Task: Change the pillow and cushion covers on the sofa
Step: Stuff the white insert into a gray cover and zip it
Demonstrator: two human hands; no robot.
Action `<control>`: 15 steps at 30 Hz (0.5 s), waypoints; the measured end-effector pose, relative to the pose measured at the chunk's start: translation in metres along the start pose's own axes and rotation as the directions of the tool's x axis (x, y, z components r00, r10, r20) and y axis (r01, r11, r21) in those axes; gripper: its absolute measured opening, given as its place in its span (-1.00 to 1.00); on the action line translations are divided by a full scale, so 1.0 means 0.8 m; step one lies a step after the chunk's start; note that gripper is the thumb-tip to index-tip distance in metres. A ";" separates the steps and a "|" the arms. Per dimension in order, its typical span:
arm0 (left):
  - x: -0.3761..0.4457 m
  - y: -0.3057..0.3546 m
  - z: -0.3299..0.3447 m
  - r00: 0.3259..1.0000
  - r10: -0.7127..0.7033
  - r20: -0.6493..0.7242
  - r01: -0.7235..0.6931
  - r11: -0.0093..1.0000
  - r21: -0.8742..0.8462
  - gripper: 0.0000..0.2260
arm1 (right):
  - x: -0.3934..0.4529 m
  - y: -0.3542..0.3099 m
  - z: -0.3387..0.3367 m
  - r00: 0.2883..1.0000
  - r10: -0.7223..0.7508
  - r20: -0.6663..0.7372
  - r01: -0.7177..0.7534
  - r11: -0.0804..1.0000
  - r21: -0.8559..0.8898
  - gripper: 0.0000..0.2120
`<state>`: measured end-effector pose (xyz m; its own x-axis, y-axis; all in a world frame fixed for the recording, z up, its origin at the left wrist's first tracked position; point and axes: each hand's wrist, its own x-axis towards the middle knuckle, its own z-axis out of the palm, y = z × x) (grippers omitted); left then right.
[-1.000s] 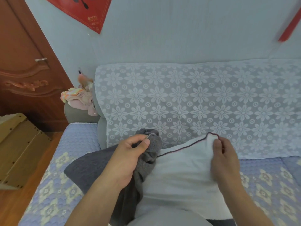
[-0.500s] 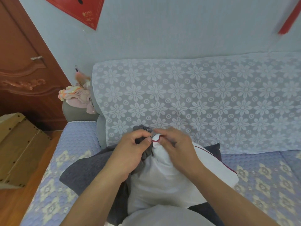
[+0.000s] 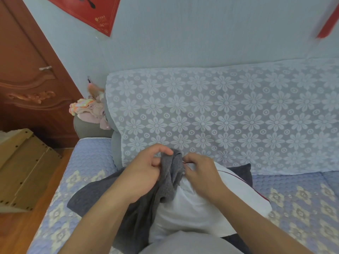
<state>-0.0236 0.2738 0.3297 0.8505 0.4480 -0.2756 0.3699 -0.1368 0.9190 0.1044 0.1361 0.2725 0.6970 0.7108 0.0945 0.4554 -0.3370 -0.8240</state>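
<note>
Hands have closed in on one spot: a second ago your right hand [image 3: 202, 174] held the far corner of the white pillow [image 3: 205, 204], and now it pinches that corner right beside your left hand [image 3: 145, 173], whose fingers [image 3: 161, 150] grip the bunched mouth of the grey cover [image 3: 169, 177]. That suggests you are feeding the corner into the opening (whether it is inside yet, you cannot tell). The pillow lies on the sofa [image 3: 91, 160] seat against your lap, with a dark cushion [image 3: 242, 171] behind it. The cover looks like soft, nubby fleece, limp and folding easily. The pillow is smooth, plump cotton with thin maroon piping. Lace with daisies drapes the backrest.
</note>
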 end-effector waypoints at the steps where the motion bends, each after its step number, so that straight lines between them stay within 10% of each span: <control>1: 0.002 -0.001 -0.002 0.999 0.040 0.030 -0.041 0.997 0.064 -0.44 | 0.000 -0.001 -0.001 1.000 0.020 0.017 -0.022 0.996 0.089 -0.89; 11: 0.007 -0.061 0.046 0.958 0.175 -0.227 -0.080 0.924 0.375 -0.79 | -0.017 0.007 -0.002 0.960 0.264 0.095 -0.279 0.858 0.431 -0.86; 15: -0.010 -0.064 0.062 0.960 0.105 -0.259 -0.057 0.981 0.186 -0.85 | -0.017 0.011 -0.005 0.961 0.258 0.101 -0.277 0.880 0.386 -0.88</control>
<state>-0.0305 0.2336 0.2712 0.7587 0.6445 -0.0949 0.3837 -0.3244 0.8646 0.1009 0.1210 0.2661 0.7314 0.6582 -0.1783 -0.0060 -0.2552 -0.9669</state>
